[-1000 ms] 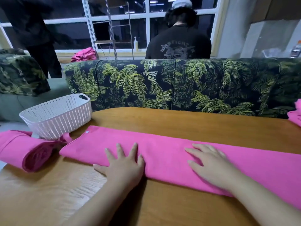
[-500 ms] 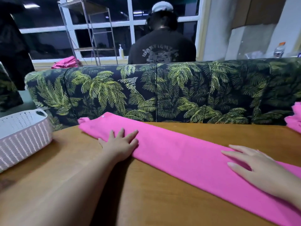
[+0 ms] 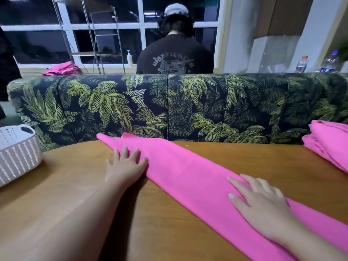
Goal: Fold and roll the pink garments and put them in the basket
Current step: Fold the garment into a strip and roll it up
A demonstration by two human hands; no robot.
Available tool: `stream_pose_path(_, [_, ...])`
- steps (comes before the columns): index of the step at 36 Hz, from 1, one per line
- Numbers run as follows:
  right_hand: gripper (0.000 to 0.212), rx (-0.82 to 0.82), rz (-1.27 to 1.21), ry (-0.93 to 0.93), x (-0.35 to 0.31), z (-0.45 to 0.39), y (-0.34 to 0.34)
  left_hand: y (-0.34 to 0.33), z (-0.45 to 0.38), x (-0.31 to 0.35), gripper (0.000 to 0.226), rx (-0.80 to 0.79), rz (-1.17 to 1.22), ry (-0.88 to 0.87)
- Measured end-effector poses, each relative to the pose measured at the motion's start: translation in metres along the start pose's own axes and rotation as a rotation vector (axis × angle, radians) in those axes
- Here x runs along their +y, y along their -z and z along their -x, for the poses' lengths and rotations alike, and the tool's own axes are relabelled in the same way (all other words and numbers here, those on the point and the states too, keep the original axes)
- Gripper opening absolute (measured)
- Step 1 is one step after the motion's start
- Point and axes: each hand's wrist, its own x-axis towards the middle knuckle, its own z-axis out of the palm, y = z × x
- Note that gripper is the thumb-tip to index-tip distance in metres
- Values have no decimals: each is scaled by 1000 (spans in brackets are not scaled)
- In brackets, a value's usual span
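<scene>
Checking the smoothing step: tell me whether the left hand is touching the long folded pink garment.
Touching. The head view shows the left hand with its fingers lying flat on the near edge of the long folded pink garment.

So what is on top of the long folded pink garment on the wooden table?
Both bare hands lie flat on the long folded pink garment: left hand at its near edge, right hand further along. The cloth beneath them is covered.

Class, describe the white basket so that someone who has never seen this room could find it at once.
Start at the wooden table in front of the palm-print sofa. Follow the table to its far left edge, well left of the left hand; there stands the white basket. It is the only white, perforated, hard-sided thing there; its neighbours on the table are soft pink fabric.
</scene>
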Motion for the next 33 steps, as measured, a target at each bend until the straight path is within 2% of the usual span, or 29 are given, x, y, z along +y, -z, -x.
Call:
stream_pose_path(1, [66,8,-12,-14,-5,8,0,0,11,4,61,-14,-1,-23])
stream_pose_path(3, [56,25,-22,-33,-14,24,-1,-1,35,14,64,-39,-6,-75])
stream_pose_path(10, [57,58,-115,-157,-46,87,-8,0,138,57,66,-126,17,-265])
stream_pose_path(14, [59,47,-154,-196,-66,116,-13,-1,192,74,66,-139,45,-262])
stream_pose_path(18, [59,-9,-150,-111,-61,128,-8,-7,225,77,67,-162,35,-198])
stream_pose_path(20, [59,-4,-126,11,-45,128,-3,-7,229,75,66,-168,8,-215])
stream_pose_path(22, [65,-5,-74,184,-27,126,2,-6,227,74,65,-174,-12,-235])
stream_pose_path(25, [93,-71,-72,308,-9,125,4,-4,220,75,65,-182,-32,-267])
stream_pose_path(28, [96,-71,-109,298,-5,124,-1,-5,210,78,63,-186,-35,-314])
stream_pose_path(33, [105,-35,-172,178,-17,129,-12,-8,186,81,59,-197,-50,-433])
